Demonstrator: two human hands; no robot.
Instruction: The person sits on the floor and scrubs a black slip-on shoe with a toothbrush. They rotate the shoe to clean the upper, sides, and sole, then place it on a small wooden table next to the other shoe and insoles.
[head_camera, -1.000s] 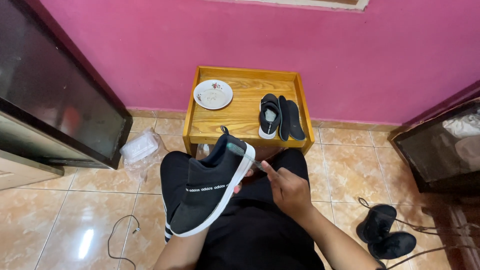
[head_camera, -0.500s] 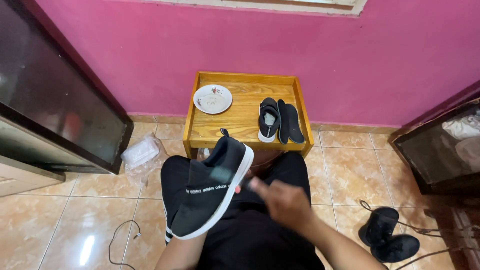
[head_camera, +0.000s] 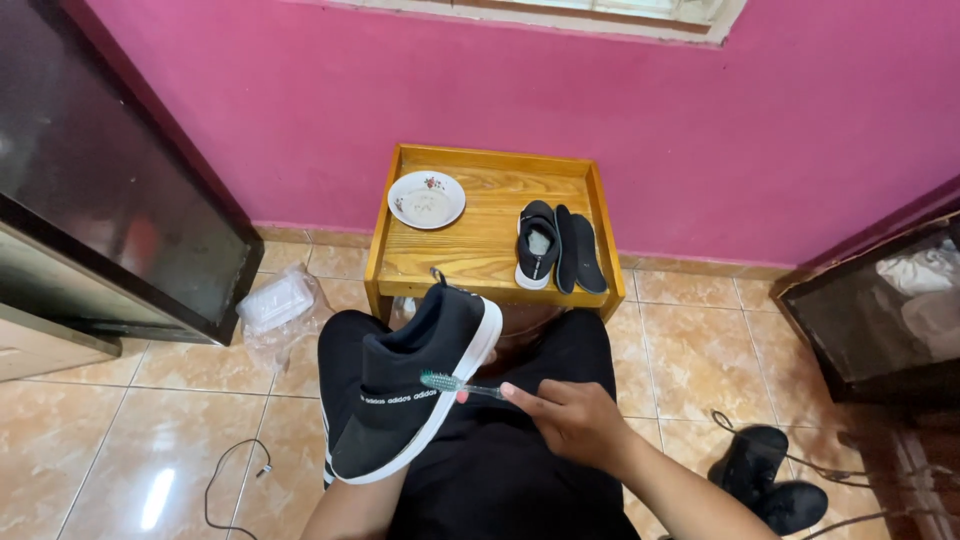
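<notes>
A black slip-on fabric shoe with a white sole (head_camera: 415, 385) lies tilted over the person's lap, its long axis diagonal, toe low at the left, heel high toward the wooden tray-topped surface (head_camera: 470, 250). The right hand (head_camera: 575, 420) pinches a clear toothbrush with teal bristles (head_camera: 455, 385), its head pressed to the shoe's side. The left hand is hidden beneath the shoe; its grip cannot be told.

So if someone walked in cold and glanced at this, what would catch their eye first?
Probably the black slip-on shoe with a white sole, held up over the lap at centre, with the right hand pressing a toothbrush with teal bristles to its side. Behind it, against the bright pink wall, a wooden tray table carries a small white saucer and the matching shoe.
</notes>
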